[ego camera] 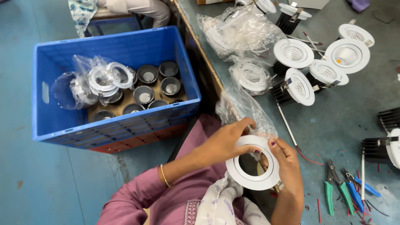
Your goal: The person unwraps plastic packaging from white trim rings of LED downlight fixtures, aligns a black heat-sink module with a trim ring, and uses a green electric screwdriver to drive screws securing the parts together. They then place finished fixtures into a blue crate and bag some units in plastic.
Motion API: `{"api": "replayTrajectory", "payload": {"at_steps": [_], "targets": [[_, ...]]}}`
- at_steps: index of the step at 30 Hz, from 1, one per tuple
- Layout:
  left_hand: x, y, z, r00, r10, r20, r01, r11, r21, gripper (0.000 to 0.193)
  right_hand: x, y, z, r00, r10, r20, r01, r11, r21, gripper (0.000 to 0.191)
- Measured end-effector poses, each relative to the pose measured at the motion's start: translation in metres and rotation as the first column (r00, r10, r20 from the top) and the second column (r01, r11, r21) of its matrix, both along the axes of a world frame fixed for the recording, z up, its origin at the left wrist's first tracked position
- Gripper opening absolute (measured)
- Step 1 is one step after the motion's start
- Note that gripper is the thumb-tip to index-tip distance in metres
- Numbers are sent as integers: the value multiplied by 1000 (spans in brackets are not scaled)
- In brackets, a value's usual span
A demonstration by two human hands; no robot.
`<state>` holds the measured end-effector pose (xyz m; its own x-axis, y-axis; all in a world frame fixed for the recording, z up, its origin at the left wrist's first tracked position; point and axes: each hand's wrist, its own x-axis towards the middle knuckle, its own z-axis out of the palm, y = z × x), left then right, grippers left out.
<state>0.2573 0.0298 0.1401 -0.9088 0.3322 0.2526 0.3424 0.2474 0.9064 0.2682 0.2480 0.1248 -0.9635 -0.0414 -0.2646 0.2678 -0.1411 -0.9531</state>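
My left hand [227,143] and my right hand [287,164] both close on the white ring [253,171], held over my lap at the table edge. At twelve o'clock from it lies a clear plastic bag [246,110]. At ten o'clock stands the blue crate [116,48]; at three o'clock lie the pliers [335,187].

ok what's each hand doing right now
left hand: closed on the round white plastic ring, gripping its top edge
right hand: closed on the same ring's right side
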Motion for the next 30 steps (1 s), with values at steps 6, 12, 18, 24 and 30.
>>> {"api": "replayTrajectory", "payload": {"at_steps": [6,12,18,24,30], "targets": [[-8,-24,1,987,-160,-26,162,978,129,25,4,1,-5,993,109,-38,-108,994,28,31],[-15,-40,-7,978,207,-24,-198,959,203,22,-2,5,2,1000,-4,-20,6,997,81,38],[-31,-48,-15,987,153,-46,-114,880,460,30,-3,16,11,998,55,0,-55,996,73,43],[-1,-29,1,902,407,-146,-415,909,-29,55,1,15,14,998,43,-39,-39,995,93,39],[-18,-8,-31,915,222,337,-228,973,-24,61,14,-2,7,972,203,-116,-175,961,215,37]]}}
